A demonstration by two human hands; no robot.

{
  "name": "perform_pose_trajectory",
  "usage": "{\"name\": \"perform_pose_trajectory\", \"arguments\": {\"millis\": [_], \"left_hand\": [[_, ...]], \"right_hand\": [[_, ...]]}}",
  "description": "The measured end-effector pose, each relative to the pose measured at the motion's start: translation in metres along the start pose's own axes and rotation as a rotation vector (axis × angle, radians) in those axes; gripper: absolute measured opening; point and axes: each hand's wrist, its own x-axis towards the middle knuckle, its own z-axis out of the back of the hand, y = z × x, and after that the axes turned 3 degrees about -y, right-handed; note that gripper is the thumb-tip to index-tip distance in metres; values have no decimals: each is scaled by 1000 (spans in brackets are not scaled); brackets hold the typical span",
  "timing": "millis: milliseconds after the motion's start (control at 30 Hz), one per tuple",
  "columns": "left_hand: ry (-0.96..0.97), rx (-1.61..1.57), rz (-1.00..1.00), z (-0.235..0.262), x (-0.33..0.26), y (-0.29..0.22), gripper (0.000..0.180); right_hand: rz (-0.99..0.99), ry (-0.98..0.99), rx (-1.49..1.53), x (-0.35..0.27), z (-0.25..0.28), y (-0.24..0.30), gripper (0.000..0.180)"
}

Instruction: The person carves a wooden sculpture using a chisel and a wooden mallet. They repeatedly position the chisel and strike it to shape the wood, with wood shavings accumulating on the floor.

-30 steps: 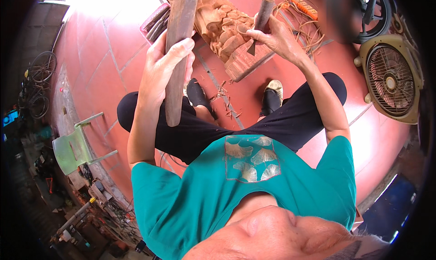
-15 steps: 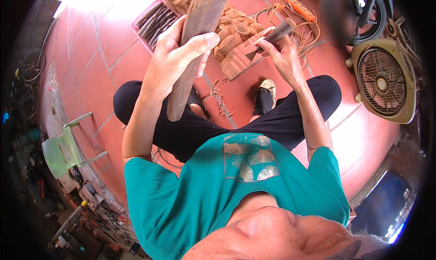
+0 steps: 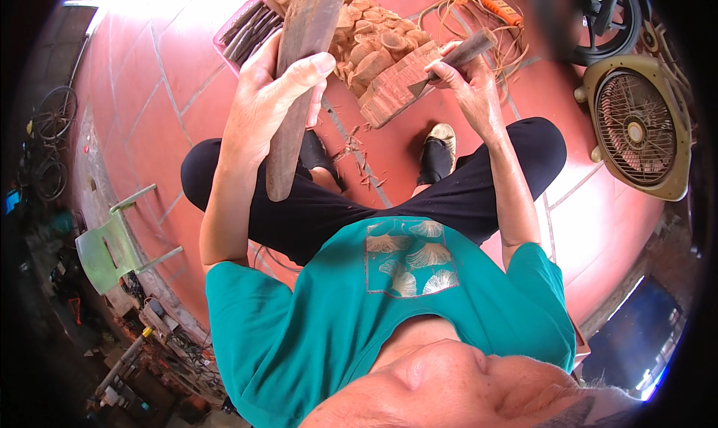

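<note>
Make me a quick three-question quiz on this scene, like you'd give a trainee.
1. True or false: the left hand holds a long wooden bar.
2. Multiple choice: what is in the right hand? A, a paintbrush; B, a short tool with a thick handle and flared blade; C, a cup.
3. Fill in: the chair on the picture's left side is light ____.
Key: 1. True. 2. B. 3. Green.
</note>
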Motion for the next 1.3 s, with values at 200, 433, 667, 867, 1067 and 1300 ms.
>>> {"name": "perform_pose_trajectory", "arguments": {"millis": [200, 433, 667, 867, 1067, 1300], "left_hand": [[-29, -35, -2, -2, 2, 5, 48], [9, -28, -5, -2, 0, 3, 48], [-1, -15, -7, -2, -3, 2, 48], [6, -17, -8, -1, -2, 3, 48], [10, -17, -4, -2, -3, 3, 50], [0, -30, -21, -3, -7, -1, 33]], "right_hand": [[-6, 11, 68, 0, -1, 0, 27], [-23, -1, 64, -1, -2, -2, 27], [-37, -40, 116, 3, -2, -9, 27], [-62, -50, 166, 9, -3, -14, 25], [-141, -96, 261, 12, 1, -22, 27], [-169, -58, 257, 8, 3, -14, 27]]}}
